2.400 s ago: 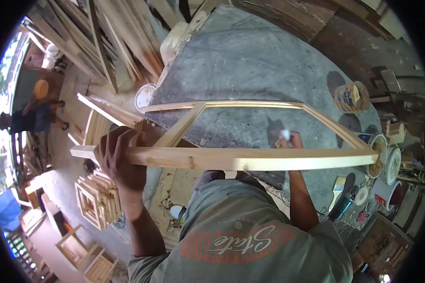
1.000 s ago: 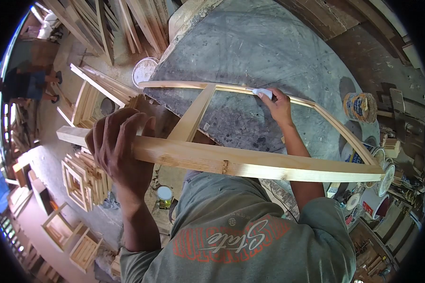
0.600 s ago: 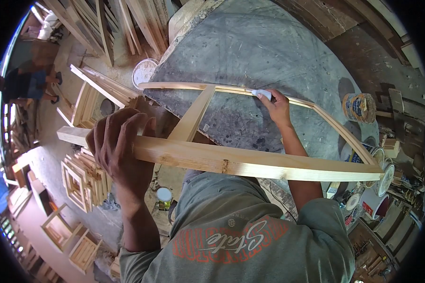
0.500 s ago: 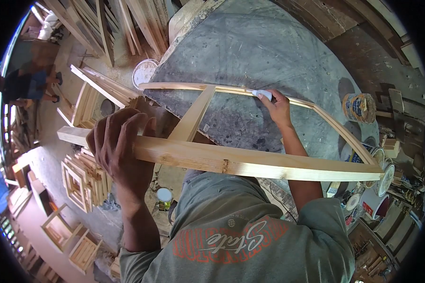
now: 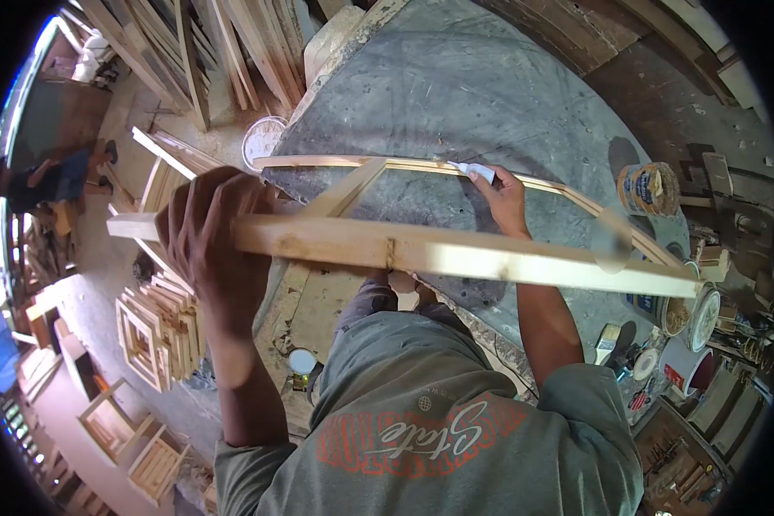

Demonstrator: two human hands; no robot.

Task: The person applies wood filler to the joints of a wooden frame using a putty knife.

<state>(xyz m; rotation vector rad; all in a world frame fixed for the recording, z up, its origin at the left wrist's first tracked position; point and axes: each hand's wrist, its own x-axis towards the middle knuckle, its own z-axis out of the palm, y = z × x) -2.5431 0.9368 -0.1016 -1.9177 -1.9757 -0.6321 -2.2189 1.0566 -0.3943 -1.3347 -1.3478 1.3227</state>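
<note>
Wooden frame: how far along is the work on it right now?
Done: the wooden frame looks assembled, its crossbar apparently joining both long bars.

In hand: the left hand grips the near bar; the right hand holds a white bottle, nozzle at the grooved far bar.

Left: probably the rest of that groove and perhaps the slanting side bar; I can't see whether anything has been applied.

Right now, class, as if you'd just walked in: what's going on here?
A person's left hand grips the near bar of a wooden frame, holding that bar raised. The right hand holds a small white bottle with its narrow tip at the frame's far bar, over a grey surface. Whether anything is coming out can't be seen. Another person is in the background.
</note>
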